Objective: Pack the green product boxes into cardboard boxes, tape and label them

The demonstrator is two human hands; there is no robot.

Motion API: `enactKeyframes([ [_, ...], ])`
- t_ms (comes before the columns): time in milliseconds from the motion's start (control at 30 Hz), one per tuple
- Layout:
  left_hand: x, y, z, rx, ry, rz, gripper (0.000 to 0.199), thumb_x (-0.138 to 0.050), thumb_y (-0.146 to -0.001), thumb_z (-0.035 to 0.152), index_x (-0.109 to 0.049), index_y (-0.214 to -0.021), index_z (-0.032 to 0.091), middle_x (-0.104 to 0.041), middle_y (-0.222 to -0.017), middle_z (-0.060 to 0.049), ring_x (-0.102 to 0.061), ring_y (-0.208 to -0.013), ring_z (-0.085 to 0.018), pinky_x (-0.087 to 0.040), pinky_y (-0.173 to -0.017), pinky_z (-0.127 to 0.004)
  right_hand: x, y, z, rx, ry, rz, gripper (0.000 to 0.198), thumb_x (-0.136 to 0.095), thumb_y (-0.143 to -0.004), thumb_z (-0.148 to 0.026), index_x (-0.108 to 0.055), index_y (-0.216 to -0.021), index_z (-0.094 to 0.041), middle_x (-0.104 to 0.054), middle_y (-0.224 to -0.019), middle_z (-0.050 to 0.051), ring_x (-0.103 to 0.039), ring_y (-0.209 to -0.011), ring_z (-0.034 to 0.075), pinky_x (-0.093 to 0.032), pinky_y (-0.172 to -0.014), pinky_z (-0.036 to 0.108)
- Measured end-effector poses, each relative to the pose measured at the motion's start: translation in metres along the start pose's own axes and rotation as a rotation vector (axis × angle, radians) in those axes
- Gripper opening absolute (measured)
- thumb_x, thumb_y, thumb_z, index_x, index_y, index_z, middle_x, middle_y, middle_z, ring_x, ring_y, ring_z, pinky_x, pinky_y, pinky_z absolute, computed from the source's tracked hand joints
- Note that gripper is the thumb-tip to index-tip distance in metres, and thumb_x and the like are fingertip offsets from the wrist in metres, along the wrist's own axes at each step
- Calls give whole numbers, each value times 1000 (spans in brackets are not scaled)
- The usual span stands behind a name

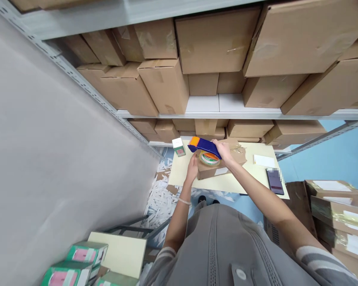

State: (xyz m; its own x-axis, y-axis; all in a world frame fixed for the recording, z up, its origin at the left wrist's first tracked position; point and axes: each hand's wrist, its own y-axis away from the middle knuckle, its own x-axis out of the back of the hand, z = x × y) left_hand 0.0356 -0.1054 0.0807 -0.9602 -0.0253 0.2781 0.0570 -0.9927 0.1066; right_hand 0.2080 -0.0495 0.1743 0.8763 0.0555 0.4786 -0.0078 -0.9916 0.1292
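Note:
A tape dispenser (205, 146), dark blue with an orange end, is gripped by my right hand (222, 151), with its roll of tape (210, 158) hanging underneath. It sits just over a brown cardboard box (209, 171) on the table. My left hand (192, 170) holds the left end of that box, its fingers partly hidden at the corner. A white label (221, 171) shows on the box's near side, and clear tape and torn cardboard show at its right end. To the left stands a small green and white box (178, 147).
A phone (275, 181) and a white card (264, 161) lie on the table's (179, 178) right side. Shelves packed with cartons (217, 39) rise behind. Paper strips (159, 198) litter the floor at left. Taped boxes (340, 210) are stacked at right, green boxes (77, 262) at lower left.

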Motion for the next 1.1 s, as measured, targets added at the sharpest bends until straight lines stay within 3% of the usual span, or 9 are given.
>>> enactKeyframes([
  [133, 13, -22, 9, 77, -195, 133, 47, -26, -102, 30, -51, -139, 14, -58, -141, -12, -52, -133, -23, -40, -112, -36, -9, -6, -15, -14, 3, 38, 40, -54, -94, -48, -70, -86, -12, -68, -86, 3, -64, -79, 22, -53, -70, 31],
  [200, 10, -30, 16, 108, -255, 163, 47, -26, -103, 32, -50, -141, 18, -59, -140, -11, -56, -129, -24, -43, -108, -38, 5, -10, -18, -4, 62, 105, 51, -52, -91, -51, -59, -55, -15, -54, -52, 1, -55, -58, 17, -43, -56, 27],
  [267, 0, -35, 23, 163, -370, 198, 49, -25, -103, 36, -42, -147, 23, -58, -141, -11, -57, -127, -26, -45, -105, -40, 29, -14, -18, 70, 189, 168, 53, -56, -87, -50, -50, -44, -19, -43, -41, -1, -49, -50, 15, -36, -52, 28],
  [500, -43, -44, 32, 257, -625, 255, 58, -20, -103, 39, -25, -156, 17, -63, -128, -19, -68, -106, -29, -51, -89, -39, 108, -19, 6, 126, 695, 192, 54, -48, -83, -63, -77, -67, -21, -70, -62, 8, -66, -69, 26, -39, -57, 31],
  [633, -57, -48, 20, 260, -655, 134, 57, -21, -103, 34, -20, -157, 16, -66, -120, -18, -69, -103, -28, -50, -91, -40, 118, -13, 28, 130, 795, 89, 54, -44, -87, -61, -80, -74, -23, -74, -69, 8, -69, -76, 28, -42, -60, 30],
  [733, -58, -49, 10, 214, -649, 101, 60, -19, -102, 35, -15, -158, 13, -52, -141, -23, -63, -118, -30, -48, -99, -44, 116, -11, 45, 109, 749, 89, 52, -44, -89, -57, -81, -75, -22, -76, -71, 8, -70, -76, 27, -43, -62, 30],
  [833, -51, -49, 9, -47, -692, 4, 63, -24, -101, 41, -14, -158, 18, -23, -163, -15, -32, -147, -29, -34, -115, -50, 118, -13, 60, 76, 673, 111, 53, -44, -89, -56, -81, -76, -19, -76, -70, 9, -70, -74, 27, -42, -60, 29],
  [900, -50, -48, 16, -201, -746, -72, 65, -31, -99, 46, -18, -158, 21, -16, -166, -9, -10, -153, -28, -20, -121, -55, 122, -16, 69, 60, 662, 107, 56, -44, -88, -57, -81, -75, -18, -75, -67, 9, -70, -73, 27, -41, -59, 29],
  [1100, -91, -30, 39, -230, -714, -33, 61, -27, -99, 36, -22, -157, 18, -16, -166, -8, -2, -154, -29, 4, -122, -60, 126, -23, 77, 57, 715, 99, 56, -41, -89, -59, -82, -81, -20, -76, -72, 9, -70, -78, 28, -41, -61, 30],
])
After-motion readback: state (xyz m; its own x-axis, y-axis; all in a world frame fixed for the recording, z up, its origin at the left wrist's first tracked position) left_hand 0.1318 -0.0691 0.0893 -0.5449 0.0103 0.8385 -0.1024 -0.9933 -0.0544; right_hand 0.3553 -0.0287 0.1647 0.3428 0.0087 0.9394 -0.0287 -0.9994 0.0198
